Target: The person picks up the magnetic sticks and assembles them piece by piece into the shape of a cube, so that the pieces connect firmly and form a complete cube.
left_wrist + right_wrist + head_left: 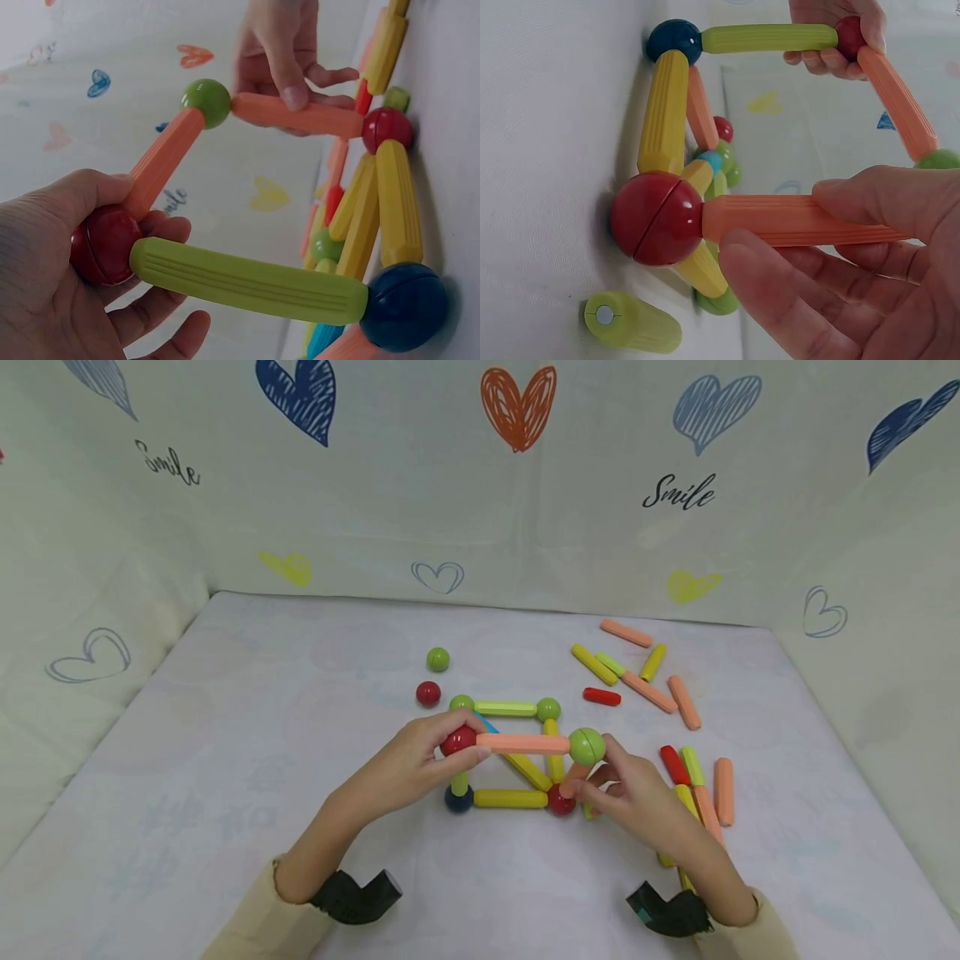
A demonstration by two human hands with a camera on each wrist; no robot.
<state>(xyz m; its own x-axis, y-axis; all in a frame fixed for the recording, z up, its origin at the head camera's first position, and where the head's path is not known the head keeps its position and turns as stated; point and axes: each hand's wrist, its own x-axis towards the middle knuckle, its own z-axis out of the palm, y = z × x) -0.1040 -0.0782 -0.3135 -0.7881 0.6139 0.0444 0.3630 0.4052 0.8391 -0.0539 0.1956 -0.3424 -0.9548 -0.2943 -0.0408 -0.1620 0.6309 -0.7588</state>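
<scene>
The salmon top bar (525,743) spans the space between the hands, raised above the ball-and-stick base. The left hand (416,760) pinches the upper red ball (457,741) at its near end, thumb against the bar. At its other end, just beyond the right fingertips, sits a green ball (587,747). The right hand (630,789) pinches the salmon upright (765,219), which stands on the lower red ball (656,217). Below the left hand, a light-green upright (247,281) runs to a blue ball (405,306); a yellow bar (510,799) joins both lower balls.

To do this well, I'd hold both uprights steady, seat each stick end squarely on its ball, and let go gently, one hand at a time, lest the frame sag.

The left hand partly covers the blue stick (486,723) and a rear green ball (462,702). Loose sticks (723,791) right of the right hand run partly under its forearm. The right wrist view cuts off the green ball; whether the joints grip firmly, I cannot tell.
</scene>
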